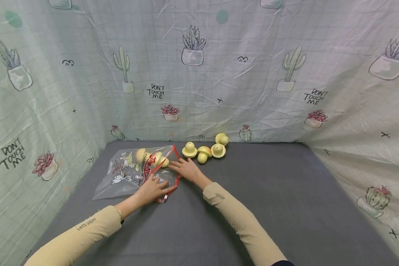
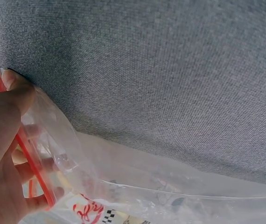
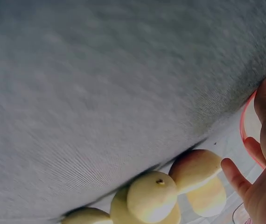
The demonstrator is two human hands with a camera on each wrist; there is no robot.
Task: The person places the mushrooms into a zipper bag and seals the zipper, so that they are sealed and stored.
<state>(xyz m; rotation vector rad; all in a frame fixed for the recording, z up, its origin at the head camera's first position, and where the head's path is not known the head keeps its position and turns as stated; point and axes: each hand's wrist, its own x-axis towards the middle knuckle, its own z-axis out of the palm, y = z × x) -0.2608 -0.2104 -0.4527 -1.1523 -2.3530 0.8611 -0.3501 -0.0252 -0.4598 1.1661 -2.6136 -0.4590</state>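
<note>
A clear zip bag (image 1: 119, 184) with a red edge, cartoon prints and red lettering lies at the left of the table. Inside it are yellow mushroom-shaped pieces (image 1: 140, 155), seen through the plastic. My left hand (image 1: 152, 191) pinches the near side of the bag's mouth between thumb and fingers, beside the zip slider (image 1: 165, 198). In the left wrist view some fingers show through the plastic behind the red strip (image 2: 36, 172). At the mouth's far side is my right hand (image 1: 188, 170), fingers extended, fingertips right at the piece nearest the opening.
Several more yellow mushroom-shaped pieces (image 1: 218, 150) cluster at the back edge of the dark grey table (image 1: 252, 207), just beyond my right hand. A cactus-printed curtain (image 1: 226, 81) rises behind the table and along both sides.
</note>
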